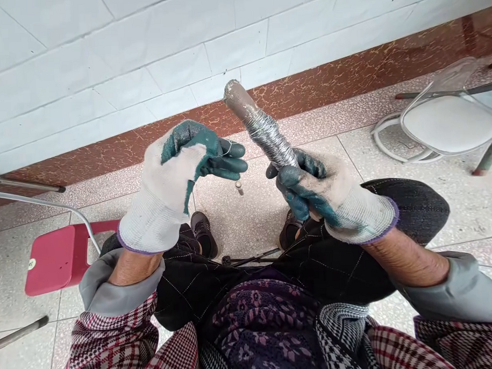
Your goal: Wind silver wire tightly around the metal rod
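Both my hands wear white knit gloves with dark green coated fingers and palms. My right hand point(316, 184) is closed around the lower part of a brown rod point(240, 100), which slants up and to the left. Silvery wire point(272, 140) is wound thickly round the rod's middle, just above my right fingers. My left hand point(192, 162) is held to the left of the rod, apart from it, with its fingers pinched together. A thin curved piece of wire point(228, 148) shows at the left fingers; where its other end runs cannot be made out.
Ahead stands a white tiled wall point(177, 74) with a red-brown skirting. A pale-seated chair point(449, 123) stands at the right. On the left are a red stool point(53, 258) and metal legs. A small cylindrical object point(238, 186) lies on the speckled floor between my shoes.
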Motion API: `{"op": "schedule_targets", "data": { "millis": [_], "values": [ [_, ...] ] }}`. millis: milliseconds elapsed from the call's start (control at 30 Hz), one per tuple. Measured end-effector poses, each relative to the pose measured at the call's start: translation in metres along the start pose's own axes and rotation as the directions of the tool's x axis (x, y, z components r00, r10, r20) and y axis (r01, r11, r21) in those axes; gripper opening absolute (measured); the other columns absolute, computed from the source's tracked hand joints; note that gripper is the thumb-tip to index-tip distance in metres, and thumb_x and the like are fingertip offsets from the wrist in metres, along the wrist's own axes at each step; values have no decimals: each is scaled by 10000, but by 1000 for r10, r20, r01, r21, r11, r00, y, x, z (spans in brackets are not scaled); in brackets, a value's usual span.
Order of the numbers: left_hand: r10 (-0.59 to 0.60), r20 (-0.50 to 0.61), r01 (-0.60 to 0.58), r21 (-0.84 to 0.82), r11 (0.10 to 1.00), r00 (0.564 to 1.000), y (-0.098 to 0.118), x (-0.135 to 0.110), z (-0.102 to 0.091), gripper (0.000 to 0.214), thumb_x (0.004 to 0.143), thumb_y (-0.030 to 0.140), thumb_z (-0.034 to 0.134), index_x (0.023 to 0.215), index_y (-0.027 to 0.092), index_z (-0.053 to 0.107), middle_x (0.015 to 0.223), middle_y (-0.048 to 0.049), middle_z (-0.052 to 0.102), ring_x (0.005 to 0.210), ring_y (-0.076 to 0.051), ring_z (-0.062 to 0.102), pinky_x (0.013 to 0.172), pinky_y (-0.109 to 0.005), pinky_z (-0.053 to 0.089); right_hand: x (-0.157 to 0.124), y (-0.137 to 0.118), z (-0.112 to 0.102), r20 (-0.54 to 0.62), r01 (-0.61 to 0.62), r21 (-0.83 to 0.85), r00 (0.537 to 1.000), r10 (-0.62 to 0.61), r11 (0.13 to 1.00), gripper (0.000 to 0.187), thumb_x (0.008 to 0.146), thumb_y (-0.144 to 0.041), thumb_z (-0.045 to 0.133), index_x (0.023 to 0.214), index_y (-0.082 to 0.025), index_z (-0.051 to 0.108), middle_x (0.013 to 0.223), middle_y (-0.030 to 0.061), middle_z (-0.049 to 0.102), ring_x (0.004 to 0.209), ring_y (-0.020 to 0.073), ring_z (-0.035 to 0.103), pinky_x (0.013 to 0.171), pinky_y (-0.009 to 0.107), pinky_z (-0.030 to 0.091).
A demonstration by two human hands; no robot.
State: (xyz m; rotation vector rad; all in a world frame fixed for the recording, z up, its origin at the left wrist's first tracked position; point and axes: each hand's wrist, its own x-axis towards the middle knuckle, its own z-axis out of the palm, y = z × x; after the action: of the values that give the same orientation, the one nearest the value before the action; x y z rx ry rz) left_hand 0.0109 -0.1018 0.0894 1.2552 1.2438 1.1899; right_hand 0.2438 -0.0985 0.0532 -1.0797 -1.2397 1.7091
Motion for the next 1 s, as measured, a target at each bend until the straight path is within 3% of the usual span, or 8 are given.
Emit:
{"op": "schedule_targets", "data": {
  "millis": [167,267,367,533,667,800,900,1000],
  "values": [
    [89,52,-85,-75,994,995,3,-8,8,65,926,175,835,902,219,792,967,-42,863,809,-216,834,748,-344,695,1,5,-4,27,23,7,999,-23,1000,355,798,-463,874,821,-236,603,582,-71,497,401,81,400,316,197,328],
    [89,115,-74,-129,989,989,2,-9,5,177,828,101,905,923,213,805,989,-31,874,799,-206,834,744,-330,704,1,2,-2,24,43,-2,999,-43,999,307,786,-431,839,803,-233,605,591,-69,490,418,78,390,327,198,368],
    [52,75,-41,-151,988,996,1,-8,6,181,826,38,818,883,209,792,943,-24,864,736,-184,815,702,-312,698,0,-1,-1,-9,53,-39,999,-53,998,230,777,-339,831,804,-231,629,606,-60,502,425,76,380,333,197,378],
    [-35,130,54,-141,989,991,4,-6,7,104,864,156,814,792,205,757,882,-51,840,672,-181,782,607,-283,666,5,3,-5,60,41,51,997,-44,998,210,770,-233,837,790,-243,628,633,-55,544,417,82,428,331,200,382],
    [-98,284,154,-179,972,954,2,-6,4,311,877,388,887,733,210,676,836,-82,826,589,-208,751,524,-310,638,7,6,-5,19,96,95,995,-98,991,207,785,-158,829,794,-240,639,614,-61,560,416,90,468,348,199,399],
    [-179,407,278,-199,940,896,-4,-11,12,227,883,333,877,788,196,724,835,-88,828,589,-230,761,501,-325,626,7,-2,0,-46,165,114,986,-161,980,149,754,-157,812,779,-229,684,687,-19,653,432,89,495,353,209,372],
    [-210,329,265,-131,955,921,-6,-18,21,123,903,235,816,806,201,749,824,-70,823,624,-218,760,557,-325,637,3,-6,1,3,121,172,992,-124,978,215,720,-233,856,840,-239,677,700,-54,623,410,70,447,367,201,352],
    [-172,207,174,5,985,963,-5,-22,28,79,875,193,800,809,227,770,795,-40,800,677,-218,766,636,-337,655,-1,-6,-1,17,21,170,1000,-24,985,299,830,-347,837,1080,-267,695,618,-123,495,393,58,382,432,187,323]
  ]
}}
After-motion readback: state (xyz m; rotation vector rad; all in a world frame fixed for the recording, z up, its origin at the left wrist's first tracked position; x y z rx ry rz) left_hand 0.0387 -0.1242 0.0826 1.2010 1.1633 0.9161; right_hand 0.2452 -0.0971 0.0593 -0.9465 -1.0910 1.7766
